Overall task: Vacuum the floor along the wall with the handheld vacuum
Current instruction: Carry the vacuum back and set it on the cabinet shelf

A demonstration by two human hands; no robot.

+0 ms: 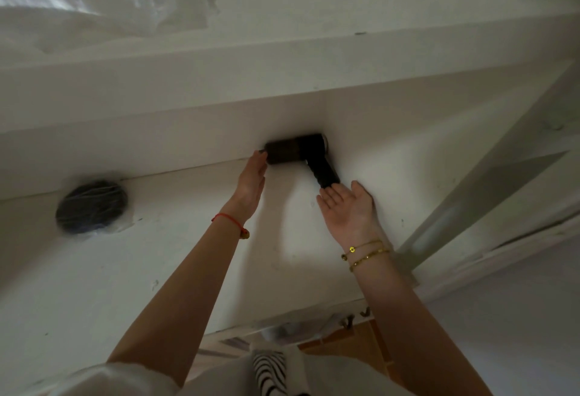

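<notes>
Nearest the camera, at the bottom edge, white clothing (131, 380) and a black-and-white striped piece of fabric (270, 370) are visible, with a patch of orange-brown tiled floor (351, 342) just beyond. Two bare forearms extend forward from there over a white surface (94, 285). The left wrist carries a red cord bracelet (227, 219); the right wrist carries thin gold bracelets (367, 252). The left hand (252, 180) is open, fingers straight and held together, edge-on to the camera, its fingertips touching or just beside the left end of the handheld vacuum (298, 153); it grips nothing. The right hand (350, 207) is open and flat, palm upward toward the camera, fingers spread slightly, lying just below the lower end of the vacuum's handle; contact cannot be confirmed and it holds nothing. The handheld vacuum is black and L-shaped, its barrel lying along the junction where the white surface meets a white vertical face (157, 141), its handle angled down to the right. To the left, well apart, a dark round object in clear plastic wrap (91, 207) rests on the same surface. Farther off, above the vertical face, crumpled translucent plastic sheeting (103, 9) covers an upper ledge.
</notes>
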